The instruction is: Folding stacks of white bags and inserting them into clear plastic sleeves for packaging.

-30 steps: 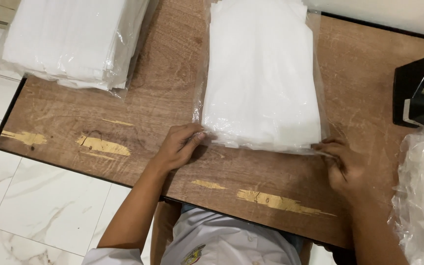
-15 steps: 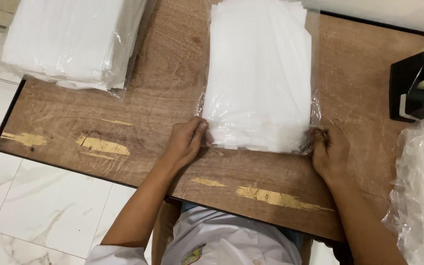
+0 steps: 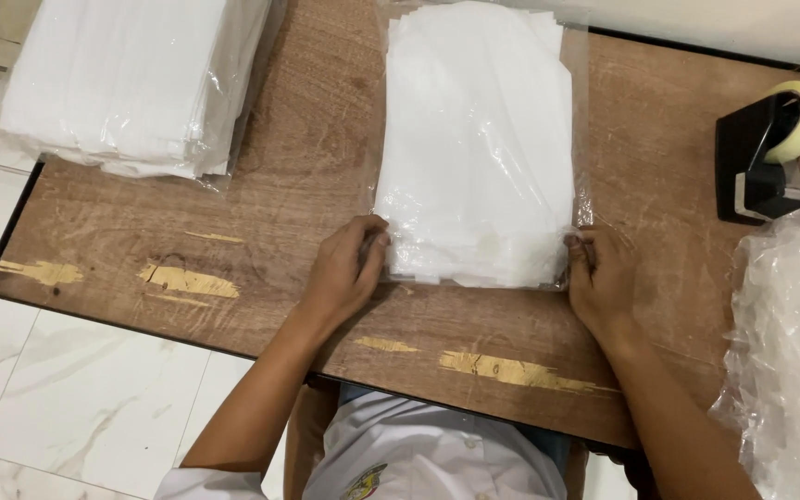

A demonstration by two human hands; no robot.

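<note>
Centre frame, on wooden table (image 3: 307,176): clear bag of folded white sheets (image 3: 479,139). Left hand (image 3: 344,273), right hand (image 3: 599,278) pinching near corners, fingers curled. Tape dispenser (image 3: 766,153) upper right.

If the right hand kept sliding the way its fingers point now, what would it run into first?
The right hand points up and slightly inward, already at the near right corner of the clear bag of white sheets. It would probably press into that bag first.
</note>
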